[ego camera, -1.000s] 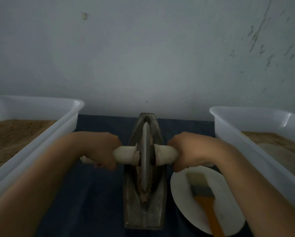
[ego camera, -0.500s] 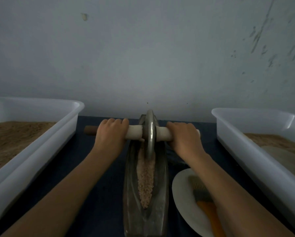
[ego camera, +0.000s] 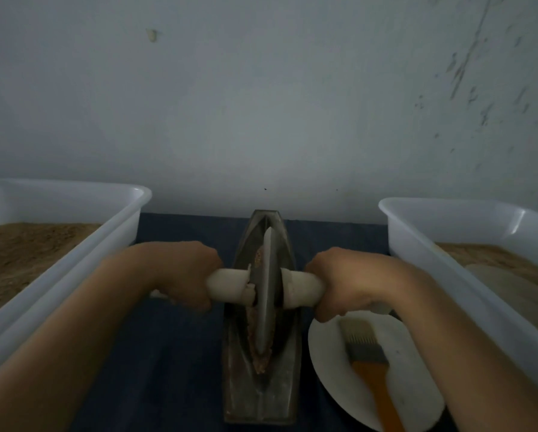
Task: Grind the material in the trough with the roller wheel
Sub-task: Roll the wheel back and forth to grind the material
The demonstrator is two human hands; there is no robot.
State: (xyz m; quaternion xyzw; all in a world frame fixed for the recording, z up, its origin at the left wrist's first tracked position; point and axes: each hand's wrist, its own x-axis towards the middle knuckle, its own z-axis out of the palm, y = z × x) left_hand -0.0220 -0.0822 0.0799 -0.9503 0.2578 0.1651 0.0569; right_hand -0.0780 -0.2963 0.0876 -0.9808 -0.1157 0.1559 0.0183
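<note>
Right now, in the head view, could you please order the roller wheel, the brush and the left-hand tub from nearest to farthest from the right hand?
From the right hand:
1. Roller wheel, just to its left, its handle gripped.
2. Brush, on the white plate below the hand.
3. Left-hand tub, far across, beyond the left hand.

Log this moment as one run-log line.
left hand: grips white axle handle | right hand: grips handle | grey metal roller wheel: in boat-shaped metal trough | brownish material: under wheel

Grey roller wheel (ego camera: pixel 268 294) upright in metal trough (ego camera: pixel 261 397) — brownish material (ego camera: pixel 259 358) beneath, mid-length.
</note>
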